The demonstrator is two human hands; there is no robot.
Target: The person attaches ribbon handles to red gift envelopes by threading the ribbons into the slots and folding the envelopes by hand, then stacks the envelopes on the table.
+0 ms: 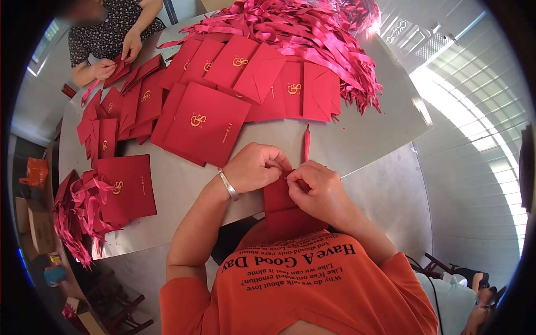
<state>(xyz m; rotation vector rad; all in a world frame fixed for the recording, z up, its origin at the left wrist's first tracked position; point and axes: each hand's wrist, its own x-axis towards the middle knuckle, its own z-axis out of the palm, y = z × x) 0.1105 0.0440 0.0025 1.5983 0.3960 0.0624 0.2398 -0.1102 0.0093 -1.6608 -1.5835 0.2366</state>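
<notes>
A red paper bag [280, 202] stands against my orange shirt at the table's front edge. At its top edge my left hand [258, 166] has its thumb and fingers pinched together. My right hand [315, 187] is pinched at the same edge, just to the right. Whatever lies between the fingertips of either hand is too small to make out. A red ribbon [307, 143] points up from behind my right hand. Beyond my hands lie flat red bags [209, 124] with gold lettering.
Pink-red ribbons [290, 28] are heaped at the table's [385, 139] far side. More bags [127, 187] with ribbons lie at the left edge. A co-worker [114, 33] handles a red bag at the far left. Stools [120, 304] stand below left.
</notes>
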